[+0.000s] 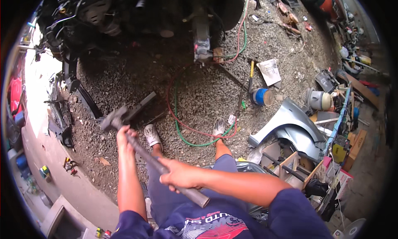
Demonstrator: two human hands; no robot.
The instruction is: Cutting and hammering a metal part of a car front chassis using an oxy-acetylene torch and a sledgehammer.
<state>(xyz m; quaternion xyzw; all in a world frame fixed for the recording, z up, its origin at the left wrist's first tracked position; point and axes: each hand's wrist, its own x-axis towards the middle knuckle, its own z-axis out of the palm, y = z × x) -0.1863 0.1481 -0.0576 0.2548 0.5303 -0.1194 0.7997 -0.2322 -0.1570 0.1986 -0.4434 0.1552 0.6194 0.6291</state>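
Observation:
Both my hands grip a long grey sledgehammer (146,153) that slants from lower right up to the left. My left hand (125,136) holds the handle just below the dark metal head (114,118). Nearer the butt end, my right hand (180,175) is wrapped around the shaft. The hammer head hangs over the gravel ground (207,90), close to a dark flat metal bar (139,107). My feet in white shoes (152,135) stand on the gravel below.
A stripped car front and suspension strut (202,40) stand ahead. Red and green hoses (182,127) loop across the gravel. A blue can (261,97), a yellow-handled tool (251,73), a paper sheet (269,71) and a grey car fender (290,127) lie at the right, with cluttered parts beyond.

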